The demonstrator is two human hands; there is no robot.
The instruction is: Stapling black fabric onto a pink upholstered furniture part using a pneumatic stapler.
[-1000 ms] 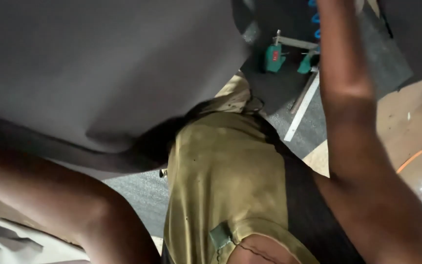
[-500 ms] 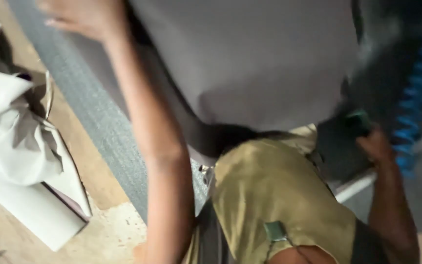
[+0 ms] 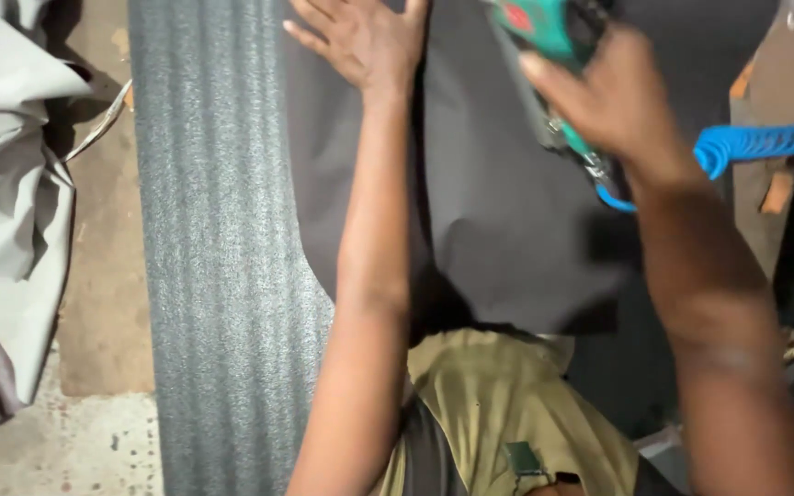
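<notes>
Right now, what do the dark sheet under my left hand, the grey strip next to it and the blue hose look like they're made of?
The dark sheet under the left hand looks like smooth matte fabric or faux leather: it bends in soft folds. The grey strip seems a coarse, speckled material, maybe carpet or felt. The blue hose looks like glossy plastic, coiled; it runs to the green tool in the right hand.

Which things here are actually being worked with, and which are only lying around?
In use:
- left hand, flat on the dark grey sheet
- right hand, grip closed on a green tool with a blue coiled hose

Lying about:
- pale crumpled fabric
- grey textured strip
</notes>
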